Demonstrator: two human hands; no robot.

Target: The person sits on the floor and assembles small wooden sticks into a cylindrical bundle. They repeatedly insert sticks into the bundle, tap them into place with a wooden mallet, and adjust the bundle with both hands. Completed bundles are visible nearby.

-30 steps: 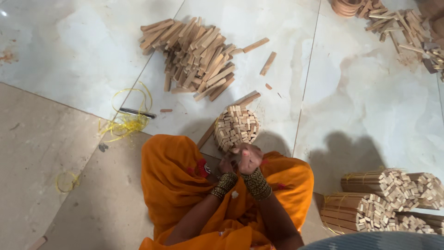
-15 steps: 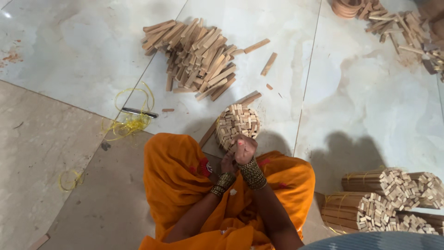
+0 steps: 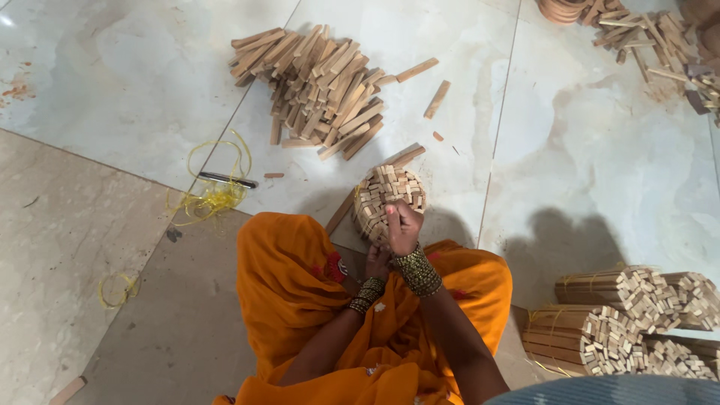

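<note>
Head view looks straight down on a round bundle of wooden sticks, standing on end on the tiled floor just in front of the person's orange-draped knees. The right hand presses against the bundle's near edge, fingers curled on the sticks. The left hand sits lower, tucked under it; whether it grips anything I cannot tell. A loose stick pile lies beyond, tied bundles off to the right, yellow string to the left.

One held bundle, three tied bundles, one loose stick pile.
</note>
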